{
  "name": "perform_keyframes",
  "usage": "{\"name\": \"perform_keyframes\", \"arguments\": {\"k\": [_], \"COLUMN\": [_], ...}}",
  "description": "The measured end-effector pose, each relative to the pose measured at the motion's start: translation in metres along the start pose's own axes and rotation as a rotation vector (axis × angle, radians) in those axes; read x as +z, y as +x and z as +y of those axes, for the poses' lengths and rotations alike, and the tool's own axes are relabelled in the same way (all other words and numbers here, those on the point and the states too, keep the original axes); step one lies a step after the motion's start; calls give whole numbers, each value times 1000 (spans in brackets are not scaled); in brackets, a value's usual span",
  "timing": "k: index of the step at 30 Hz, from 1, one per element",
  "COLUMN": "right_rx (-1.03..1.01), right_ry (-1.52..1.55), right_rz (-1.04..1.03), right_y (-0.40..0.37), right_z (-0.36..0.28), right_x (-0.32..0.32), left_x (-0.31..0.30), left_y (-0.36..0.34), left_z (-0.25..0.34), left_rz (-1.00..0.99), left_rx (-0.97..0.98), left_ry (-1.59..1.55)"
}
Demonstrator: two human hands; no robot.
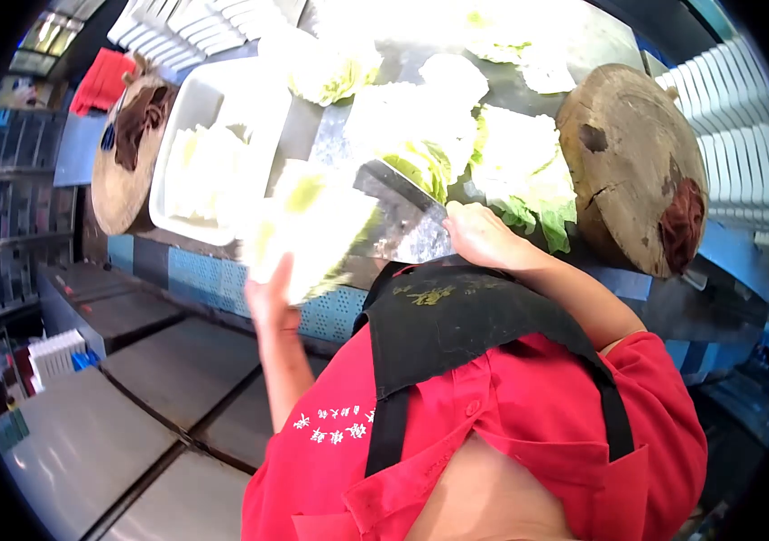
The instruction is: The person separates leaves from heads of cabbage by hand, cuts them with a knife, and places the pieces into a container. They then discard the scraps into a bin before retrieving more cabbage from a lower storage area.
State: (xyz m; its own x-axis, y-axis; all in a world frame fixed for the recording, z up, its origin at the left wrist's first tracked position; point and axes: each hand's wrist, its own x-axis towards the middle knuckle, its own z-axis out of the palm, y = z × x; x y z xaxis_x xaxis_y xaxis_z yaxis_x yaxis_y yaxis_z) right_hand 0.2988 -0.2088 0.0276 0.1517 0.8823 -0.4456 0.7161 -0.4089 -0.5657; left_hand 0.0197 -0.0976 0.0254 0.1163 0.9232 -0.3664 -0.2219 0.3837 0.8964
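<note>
My left hand (273, 298) is closed around a pale napa cabbage (312, 230), blurred by motion, beside the front corner of a white bin (164, 194). My right hand (482, 234) grips a knife (404, 185); its dark blade points up and left, lying against another napa cabbage (434, 162) on the metal table (407, 239). The handle is mostly hidden in my fingers. Pale cabbage pieces (209, 171) lie inside the bin. Right of the knife rests a cabbage with loose green leaves (529, 171).
A round wooden chopping block (623, 153) with a dark red cloth (680, 225) stands at the right. Another block (114, 194) with a brown cloth (139, 126) is at the left. More cabbage (339, 72) lies farther back. White slatted baskets (736, 126) flank the table.
</note>
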Motion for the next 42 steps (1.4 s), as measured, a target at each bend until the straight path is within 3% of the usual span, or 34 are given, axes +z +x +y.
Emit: {"name": "perform_keyframes", "arguments": {"k": [2,6,8,10,12,13,14,17,20,22,24,27,30,32,36,42], "right_rx": [12,85,152,177,199,181,164,189,217,224,237,218,219,263,231,-69], "right_ry": [40,54,148,166,170,212,254,294,280,257,261,260,238,217,264,282], "right_rz": [7,47,164,214,245,291,339,386,402,394,371,357,359,389,414,360], "right_y": [-6,-20,-36,-50,-66,-73,-78,-92,-96,-97,-97,-94,-93,-93,-92,-46], "right_z": [3,17,25,38,45,46,45,35,31,30,26,22,21,18,7,-28], "right_x": [-3,2,3,6,12,14,16,16,18,17,17,15,9,-1,-23,-13], "left_x": [-6,-3,10,51,97,112,128,153,167,163,139,85,38,15,5,11], "left_y": [22,98,134,144,132,145,146,190,191,176,171,158,143,134,109,87], "left_z": [49,113,122,119,92,57,27,-63,-84,-66,-54,-47,-46,-47,-38,-47], "left_rz": [-11,153,458,336,6,-117,-230,-329,-413,-493,-499,-443,-235,-138,-170,-91], "left_rx": [144,541,1019,1302,704,808,557,319,287,90,0,28,80,150,127,67], "left_ry": [52,286,1092,959,920,949,1075,1337,997,612,452,402,551,415,413,376]}}
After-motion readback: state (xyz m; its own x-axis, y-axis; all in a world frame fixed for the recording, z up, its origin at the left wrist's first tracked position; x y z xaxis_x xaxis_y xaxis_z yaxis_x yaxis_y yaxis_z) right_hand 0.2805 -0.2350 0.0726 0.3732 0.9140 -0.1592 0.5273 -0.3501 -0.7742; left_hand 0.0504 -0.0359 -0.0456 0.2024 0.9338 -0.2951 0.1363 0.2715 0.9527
